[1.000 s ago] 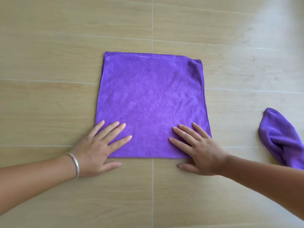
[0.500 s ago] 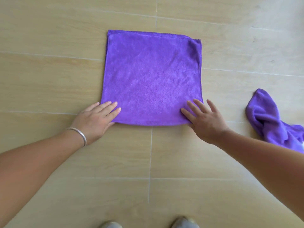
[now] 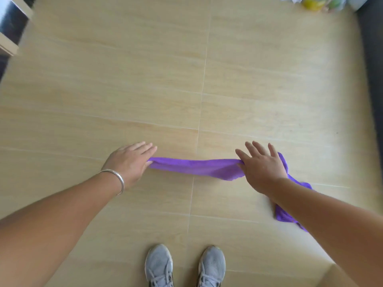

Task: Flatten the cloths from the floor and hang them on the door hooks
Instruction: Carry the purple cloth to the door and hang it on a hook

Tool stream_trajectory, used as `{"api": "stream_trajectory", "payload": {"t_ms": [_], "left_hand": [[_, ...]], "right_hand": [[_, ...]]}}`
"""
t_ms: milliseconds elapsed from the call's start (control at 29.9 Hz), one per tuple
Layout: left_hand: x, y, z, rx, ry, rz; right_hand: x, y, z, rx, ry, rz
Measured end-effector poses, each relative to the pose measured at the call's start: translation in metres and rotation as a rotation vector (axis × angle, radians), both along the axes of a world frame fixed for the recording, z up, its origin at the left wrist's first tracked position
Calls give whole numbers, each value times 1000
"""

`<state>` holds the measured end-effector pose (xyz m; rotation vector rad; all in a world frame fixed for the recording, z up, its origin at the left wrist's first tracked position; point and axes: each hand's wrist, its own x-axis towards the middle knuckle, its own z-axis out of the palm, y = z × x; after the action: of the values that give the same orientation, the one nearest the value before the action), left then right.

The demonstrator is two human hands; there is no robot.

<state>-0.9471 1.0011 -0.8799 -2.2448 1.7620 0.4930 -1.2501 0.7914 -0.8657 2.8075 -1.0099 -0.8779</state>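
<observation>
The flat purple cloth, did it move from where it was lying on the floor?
Yes. The purple cloth no longer lies spread on the floor tiles; it has come up off them, stretched between the left hand and right hand.

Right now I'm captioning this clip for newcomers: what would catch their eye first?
The purple cloth, stretched in the air between the left hand and right hand, which pinch its ends above the pale floor. Next, a second purple cloth crumpled under the right forearm, and grey shoes at the bottom edge.
</observation>
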Motion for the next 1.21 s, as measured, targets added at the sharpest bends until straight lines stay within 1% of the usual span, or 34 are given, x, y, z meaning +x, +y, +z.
{"api": "stream_trajectory", "payload": {"t_ms": [100, 201, 335, 469, 569, 669, 837, 904, 1004, 1138, 1205], "left_hand": [[18, -2, 83, 2, 20, 14], [27, -15, 178, -21, 40, 12], [36, -37, 326, -152, 35, 30], [37, -50, 461, -265, 19, 36], [37, -59, 557, -388, 87, 91], [41, -66, 645, -483, 101, 98], [50, -81, 781, -666, 55, 67], [51, -79, 826, -746, 31, 57], [50, -69, 878, -846, 0, 48], [54, -50, 924, -864, -116, 58], [58, -42, 942, -884, -138, 67]], "right_hand": [[8, -11, 83, 17, -30, -23], [15, -20, 184, 17, -73, -42], [17, -36, 340, -47, -162, -90], [15, -49, 478, -87, -223, -60], [15, -55, 571, -115, -313, -50], [12, -59, 659, -192, -423, -25], [9, -67, 784, -337, -549, 17], [9, -66, 827, -376, -621, 19], [11, -59, 879, -419, -715, 26], [21, -50, 927, -475, -772, 80], [30, -47, 945, -498, -784, 89]]}}
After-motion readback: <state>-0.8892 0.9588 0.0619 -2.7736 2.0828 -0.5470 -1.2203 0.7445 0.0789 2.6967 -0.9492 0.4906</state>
